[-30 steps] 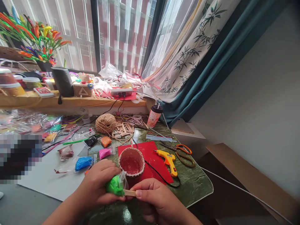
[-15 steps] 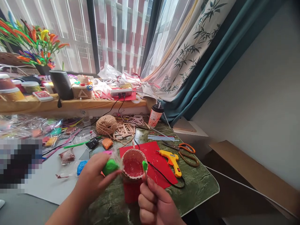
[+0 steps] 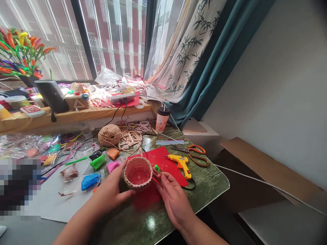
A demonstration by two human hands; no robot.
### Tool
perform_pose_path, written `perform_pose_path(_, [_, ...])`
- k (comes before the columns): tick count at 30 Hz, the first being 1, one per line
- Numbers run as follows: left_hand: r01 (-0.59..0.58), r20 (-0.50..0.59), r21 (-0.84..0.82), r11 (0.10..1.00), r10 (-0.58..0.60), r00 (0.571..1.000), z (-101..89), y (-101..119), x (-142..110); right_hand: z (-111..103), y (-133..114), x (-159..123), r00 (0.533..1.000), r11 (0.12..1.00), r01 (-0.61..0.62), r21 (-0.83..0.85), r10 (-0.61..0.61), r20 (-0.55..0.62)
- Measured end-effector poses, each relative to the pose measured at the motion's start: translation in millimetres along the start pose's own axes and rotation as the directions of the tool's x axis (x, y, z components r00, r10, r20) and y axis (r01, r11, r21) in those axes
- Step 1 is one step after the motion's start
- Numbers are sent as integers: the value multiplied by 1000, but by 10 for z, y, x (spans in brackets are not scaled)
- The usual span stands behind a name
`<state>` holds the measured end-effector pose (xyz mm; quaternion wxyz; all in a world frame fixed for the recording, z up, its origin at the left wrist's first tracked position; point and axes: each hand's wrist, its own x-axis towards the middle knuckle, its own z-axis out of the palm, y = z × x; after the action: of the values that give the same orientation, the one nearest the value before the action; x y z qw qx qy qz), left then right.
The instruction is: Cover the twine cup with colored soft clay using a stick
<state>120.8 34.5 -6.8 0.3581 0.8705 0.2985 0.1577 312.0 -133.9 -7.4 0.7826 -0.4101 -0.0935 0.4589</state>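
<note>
A round pot [image 3: 139,175] with a braided twine rim and a reddish inside stands near the table's front edge. My left hand [image 3: 116,185] is curved round its left side, thumb at the front. In my right hand [image 3: 173,197] is a small stick with a dab of green clay [image 3: 156,168] at its tip; my fingers reach the pot's right side. Bags of green clay [image 3: 97,162], blue clay [image 3: 90,182], pink clay [image 3: 112,166] and orange clay [image 3: 113,153] lie left of the pot.
A red sheet [image 3: 159,156] lies under a yellow glue gun [image 3: 180,165]. Right of it are orange-handled scissors [image 3: 198,154]. Behind are a twine ball [image 3: 109,135], wooden sticks [image 3: 130,139] and a lidded drink cup [image 3: 162,120]. A power strip [image 3: 122,98] rests on the sill.
My left hand has let go of the green clay bag, which now lies among the other bags, and has taken hold of the pot. My right hand still holds the stick. The view has shifted.
</note>
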Motion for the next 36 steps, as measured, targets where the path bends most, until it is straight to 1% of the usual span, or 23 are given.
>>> perform_pose_path(2, [25, -60, -99, 995, -31, 998, 41, 44, 9, 65, -43, -14, 999, 1000, 6, 9, -6, 32])
perform_pose_path(4, [30, -148, -277, 960, -74, 986, 39, 68, 33, 123, -95, -15, 997, 1000, 7, -13, -6, 72])
perform_pose_path(6, [43, -183, -480, 876, -148, 972, 22, 80, 56, 171, -131, -6, 993, 998, -9, -70, 17, 120])
perform_pose_path(9, [116, -140, -704, 701, -296, 945, 18, 107, 77, 208, -133, 23, 984, 982, -8, -186, 41, 172])
perform_pose_path(11, [168, -88, -791, 588, -382, 920, 29, 151, 85, 190, -120, 47, 983, 950, 71, -305, -15, 183])
perform_pose_path(12, [191, -56, -824, 534, -412, 910, 31, 182, 88, 166, -120, 59, 980, 915, 145, -376, -79, 185])
perform_pose_path(13, [209, -25, -851, 482, -434, 901, 28, 216, 89, 134, -128, 68, 966, 862, 237, -448, -161, 201])
perform_pose_path(14, [224, 6, -872, 434, -449, 893, 19, 253, 88, 98, -145, 75, 937, 787, 342, -514, -248, 245])
perform_pose_path(15, [238, 38, -890, 388, -458, 888, 6, 289, 85, 62, -170, 79, 889, 690, 456, -562, -323, 325])
perform_pose_path(16, [252, 73, -906, 341, -460, 885, -9, 321, 80, 31, -201, 81, 820, 581, 571, -580, -374, 433])
perform_pose_path(17, [268, 111, -917, 295, -457, 882, -25, 350, 74, 9, -234, 81, 732, 466, 681, -565, -397, 554])
perform_pose_path(18, [286, 150, -925, 249, -452, 879, -38, 372, 66, -4, -265, 81, 630, 351, 776, -524, -395, 669])
perform_pose_path(19, [303, 186, -930, 207, -446, 875, -48, 388, 59, -5, -289, 80, 530, 242, 848, -471, -377, 760])
perform_pose_path(20, [318, 217, -933, 167, -441, 871, -53, 399, 53, 2, -306, 80, 441, 146, 897, -417, -353, 825])
perform_pose_path(21, [327, 240, -935, 134, -437, 867, -55, 405, 48, 15, -313, 80, 371, 66, 926, -371, -326, 869])
perform_pose_path(22, [331, 253, -937, 113, -435, 864, -53, 407, 46, 31, -313, 81, 324, 1, 941, -338, -297, 899])
perform_pose_path(23, [330, 256, -938, 102, -437, 862, -49, 406, 45, 47, -307, 83, 294, -52, 946, -319, -267, 918])
perform_pose_path(24, [327, 253, -940, 98, -444, 860, -44, 404, 45, 61, -298, 87, 277, -95, 947, -307, -245, 929])
perform_pose_path(25, [323, 246, -941, 98, -456, 855, -38, 402, 46, 70, -289, 92, 268, -131, 944, -303, -228, 936])
perform_pose_path(28, [315, 237, -946, 82, -488, 840, -20, 394, 51, 77, -285, 113, 267, -205, 931, -301, -177, 947])
perform_pose_path(30, [315, 247, -947, 62, -482, 840, -11, 393, 50, 77, -304, 121, 273, -222, 929, -295, -127, 954])
perform_pose_path(33, [327, 269, -944, 44, -470, 840, -7, 405, 42, 97, -349, 106, 278, -222, 932, -285, -64, 958])
perform_pose_path(36, [349, 284, -935, 55, -470, 836, -15, 424, 29, 132, -389, 75, 267, -242, 932, -268, -41, 963])
